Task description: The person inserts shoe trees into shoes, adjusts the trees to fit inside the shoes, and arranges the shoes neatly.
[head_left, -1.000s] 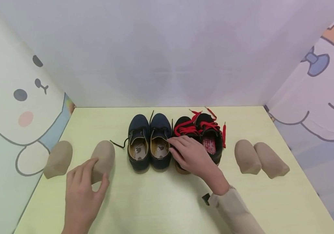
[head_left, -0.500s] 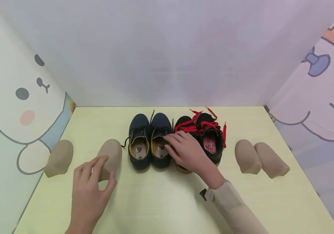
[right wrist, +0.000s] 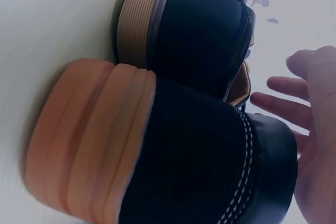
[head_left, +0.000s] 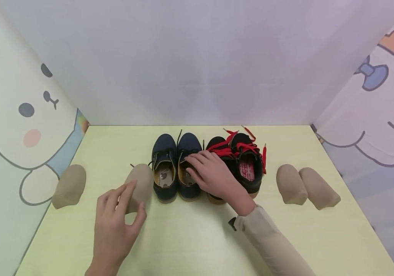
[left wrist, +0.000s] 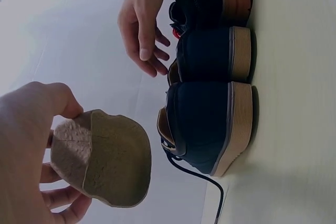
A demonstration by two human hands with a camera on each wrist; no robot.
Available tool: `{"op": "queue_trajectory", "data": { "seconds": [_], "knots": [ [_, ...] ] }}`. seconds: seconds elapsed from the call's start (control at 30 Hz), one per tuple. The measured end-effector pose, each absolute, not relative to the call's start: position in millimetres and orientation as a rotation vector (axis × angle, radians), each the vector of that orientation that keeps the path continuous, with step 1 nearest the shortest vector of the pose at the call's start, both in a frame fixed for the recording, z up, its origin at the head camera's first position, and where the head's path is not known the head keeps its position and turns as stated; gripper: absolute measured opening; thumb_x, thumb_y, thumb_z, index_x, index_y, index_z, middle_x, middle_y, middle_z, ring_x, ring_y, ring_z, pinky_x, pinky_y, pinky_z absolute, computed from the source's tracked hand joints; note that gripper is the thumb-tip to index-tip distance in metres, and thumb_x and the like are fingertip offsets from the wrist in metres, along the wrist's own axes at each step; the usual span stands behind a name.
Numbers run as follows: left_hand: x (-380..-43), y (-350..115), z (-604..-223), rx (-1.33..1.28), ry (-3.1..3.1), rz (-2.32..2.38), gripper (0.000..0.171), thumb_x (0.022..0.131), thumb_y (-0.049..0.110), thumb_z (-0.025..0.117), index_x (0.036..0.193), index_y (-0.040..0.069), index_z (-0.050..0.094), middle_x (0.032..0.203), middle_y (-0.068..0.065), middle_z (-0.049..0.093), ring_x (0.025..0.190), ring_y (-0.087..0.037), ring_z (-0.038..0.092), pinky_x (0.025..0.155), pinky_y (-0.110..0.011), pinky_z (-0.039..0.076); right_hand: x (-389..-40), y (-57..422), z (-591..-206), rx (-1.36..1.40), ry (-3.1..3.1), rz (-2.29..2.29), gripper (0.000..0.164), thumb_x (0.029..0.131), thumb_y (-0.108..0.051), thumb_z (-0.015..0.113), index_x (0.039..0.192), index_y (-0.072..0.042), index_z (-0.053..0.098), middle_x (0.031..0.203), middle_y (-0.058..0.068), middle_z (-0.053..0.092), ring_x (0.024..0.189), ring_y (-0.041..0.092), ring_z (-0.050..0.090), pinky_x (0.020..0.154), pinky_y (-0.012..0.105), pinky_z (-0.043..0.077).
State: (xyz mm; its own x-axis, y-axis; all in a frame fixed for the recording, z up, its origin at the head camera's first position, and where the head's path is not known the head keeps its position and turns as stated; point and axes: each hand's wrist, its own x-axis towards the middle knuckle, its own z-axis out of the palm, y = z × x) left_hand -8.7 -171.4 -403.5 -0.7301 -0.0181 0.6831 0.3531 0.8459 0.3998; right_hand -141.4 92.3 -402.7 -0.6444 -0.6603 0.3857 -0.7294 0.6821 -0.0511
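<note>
My left hand (head_left: 115, 224) pinches a beige moulded shoe insert (head_left: 142, 186) between thumb and fingers. In the left wrist view the insert (left wrist: 118, 156) is raised off the table, its hollow end facing the camera. Just right of it stands a pair of navy lace-up shoes, the left shoe (head_left: 164, 147) and the right shoe (head_left: 188, 142). My right hand (head_left: 214, 174) hovers over the opening of the right navy shoe with loosely bent fingers holding nothing. In the right wrist view its fingers (right wrist: 283, 106) are apart from the shoes; contact with the navy shoe's rim cannot be told.
Black shoes with red laces (head_left: 257, 180) stand right of the navy pair, partly under my right hand. One more beige insert (head_left: 69, 186) lies at the left edge of the table (head_left: 190, 237). Two others (head_left: 290, 184) lie at the right. A cloth wall (head_left: 197, 76) rises behind.
My left hand has carried the insert rightward, close beside the left navy shoe. My right hand has shifted left, from beside the right navy shoe to over its opening.
</note>
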Motion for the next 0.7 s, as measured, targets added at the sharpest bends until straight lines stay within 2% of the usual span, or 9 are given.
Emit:
{"op": "queue_trajectory", "data": {
  "seconds": [0.43,0.7],
  "knots": [
    [-13.3,-157.9,-400.6,-0.298,-2.282,-0.709,0.052,0.085,0.031,0.056,0.134,0.011,0.062,0.114,-0.013,0.066,0.099,-0.032,0.052,0.082,-0.034,0.038,-152.3,79.1,-404.5,1.093,-2.616,0.274,0.043,0.103,-0.041,0.044,0.139,-0.019,0.055,0.140,0.001,0.057,0.130,0.022,0.050,0.112,0.042,0.040],
    [-14.9,-148.1,-401.7,-0.346,-2.280,-0.727,0.052,0.085,0.030,0.057,0.134,0.012,0.061,0.112,-0.011,0.066,0.098,-0.032,0.053,0.085,-0.035,0.039,-156.2,73.9,-401.5,1.104,-2.633,0.191,0.049,0.103,-0.043,0.046,0.146,-0.020,0.048,0.146,0.002,0.055,0.134,0.023,0.049,0.112,0.043,0.040]
  ]
}}
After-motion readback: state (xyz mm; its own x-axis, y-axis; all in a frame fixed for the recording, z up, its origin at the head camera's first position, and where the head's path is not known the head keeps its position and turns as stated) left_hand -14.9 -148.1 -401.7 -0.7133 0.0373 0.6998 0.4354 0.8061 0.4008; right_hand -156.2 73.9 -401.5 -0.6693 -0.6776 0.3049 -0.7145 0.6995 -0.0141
